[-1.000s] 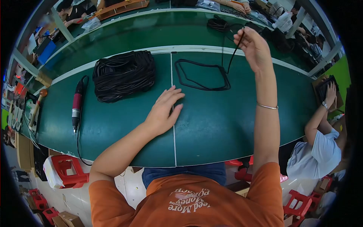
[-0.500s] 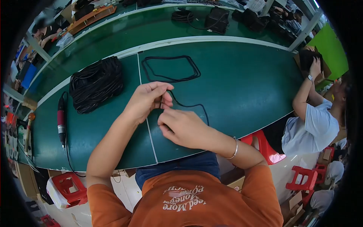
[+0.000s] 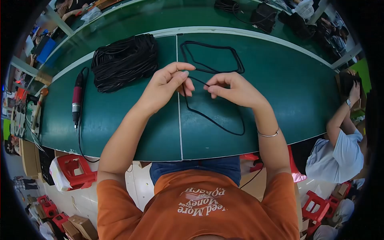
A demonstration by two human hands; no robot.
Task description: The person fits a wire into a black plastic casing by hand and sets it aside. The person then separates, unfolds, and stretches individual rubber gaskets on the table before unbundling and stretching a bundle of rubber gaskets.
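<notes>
Hands [image 3: 165, 86] [image 3: 237, 90] hold black cord [image 3: 198, 81] well inside the table's near edge [image 3: 200, 158]

The table [image 3: 288, 96] has one cord bundle [image 3: 125, 63], one coil [image 3: 240, 67], one screwdriver [image 3: 77, 97].

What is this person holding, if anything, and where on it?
A thin black cord: the left hand and right hand hold it at two places, a short stretch between them; whether either is an end cannot be told.

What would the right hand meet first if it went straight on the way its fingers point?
Apart from the cord between them, the right hand would probably meet the left hand first; depth is unclear.
</notes>
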